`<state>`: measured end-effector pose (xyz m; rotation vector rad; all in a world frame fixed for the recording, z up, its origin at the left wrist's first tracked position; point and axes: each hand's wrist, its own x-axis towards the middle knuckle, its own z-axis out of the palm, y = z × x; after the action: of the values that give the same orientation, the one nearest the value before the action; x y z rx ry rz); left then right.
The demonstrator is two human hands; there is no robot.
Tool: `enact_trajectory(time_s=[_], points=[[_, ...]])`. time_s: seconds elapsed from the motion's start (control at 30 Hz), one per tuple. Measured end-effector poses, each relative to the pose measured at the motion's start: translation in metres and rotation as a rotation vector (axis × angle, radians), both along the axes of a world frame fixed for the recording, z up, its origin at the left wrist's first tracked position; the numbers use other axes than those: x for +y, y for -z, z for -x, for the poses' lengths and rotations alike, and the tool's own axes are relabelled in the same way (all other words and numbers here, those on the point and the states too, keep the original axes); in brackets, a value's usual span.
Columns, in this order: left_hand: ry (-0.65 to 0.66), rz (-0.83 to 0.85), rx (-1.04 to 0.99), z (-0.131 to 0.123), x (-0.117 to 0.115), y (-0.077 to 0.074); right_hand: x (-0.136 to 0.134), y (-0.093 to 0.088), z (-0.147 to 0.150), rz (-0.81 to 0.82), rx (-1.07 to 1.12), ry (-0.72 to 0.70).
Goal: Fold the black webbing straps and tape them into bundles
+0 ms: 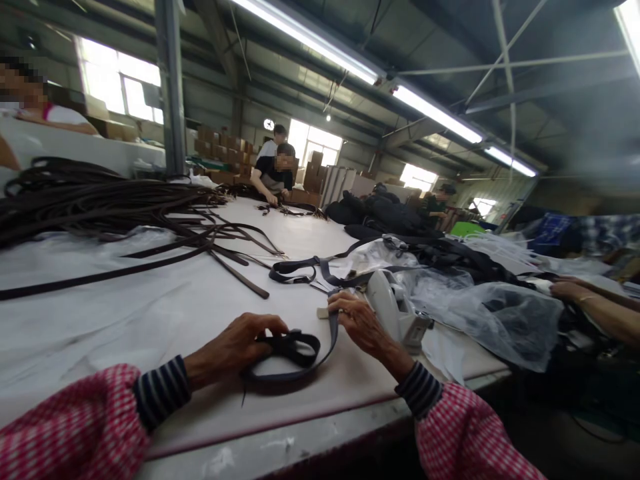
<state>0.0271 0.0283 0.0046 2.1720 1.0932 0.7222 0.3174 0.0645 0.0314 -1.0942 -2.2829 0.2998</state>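
Note:
A dark webbing strap [285, 382] lies curved on the white table before me, its near part looped on itself. My left hand [247, 343] is closed on the looped part, thumb and fingers pinching it. Farther right, my right hand [353, 317] has its fingers closed on the strap's other stretch, which runs up from the curve. A small beige tag [323, 312] shows beside the right fingertips; whether it is attached cannot be seen. Just right of that hand stands a pale grey tape dispenser [387, 303]. Another dark strap [295, 270] lies looped beyond the hands.
Brown belts [100, 200] are heaped at the left, several ends reaching toward the middle. Clear plastic bags [490, 313] and dark straps cover the right side. A co-worker's arm [595, 303] reaches in there. The table's front edge [300, 447] runs close below my hands. Other people work farther back.

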Motion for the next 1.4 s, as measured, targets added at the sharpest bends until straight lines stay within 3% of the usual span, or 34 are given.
enact_trajectory(time_s=[0.17, 0.33, 0.47, 0.6, 0.67, 0.87, 1.03, 1.17, 1.4], points=[[0.066, -0.153, 0.073, -0.006, -0.001, 0.001, 0.006, -0.012, 0.045, 0.049, 0.031, -0.153], [0.039, -0.388, 0.066, -0.007, -0.008, 0.000, -0.008, -0.003, 0.081, 0.126, -0.049, -0.359], [-0.070, -0.387, 0.034, -0.005, -0.009, 0.004, -0.020, 0.005, 0.083, 0.285, 0.069, -0.377], [-0.012, -0.262, 0.104, -0.001, -0.003, 0.006, -0.023, 0.009, 0.073, 0.541, 0.272, -0.355], [-0.019, -0.274, 0.206, -0.001, -0.002, 0.001, -0.028, 0.007, 0.065, 0.585, 0.347, -0.329], [-0.108, -0.359, 0.492, -0.009, -0.007, -0.013, -0.068, 0.001, 0.052, 0.396, 0.061, -0.132], [-0.091, -0.364, 0.466, -0.009, -0.003, -0.008, -0.091, 0.006, 0.064, 0.203, -0.038, -0.126], [-0.036, -0.258, 0.348, -0.003, 0.001, -0.003, -0.093, 0.012, 0.064, 0.098, -0.163, -0.108], [0.024, -0.243, 0.319, 0.002, 0.000, -0.004, -0.082, 0.025, 0.051, -0.058, -0.220, -0.008]])
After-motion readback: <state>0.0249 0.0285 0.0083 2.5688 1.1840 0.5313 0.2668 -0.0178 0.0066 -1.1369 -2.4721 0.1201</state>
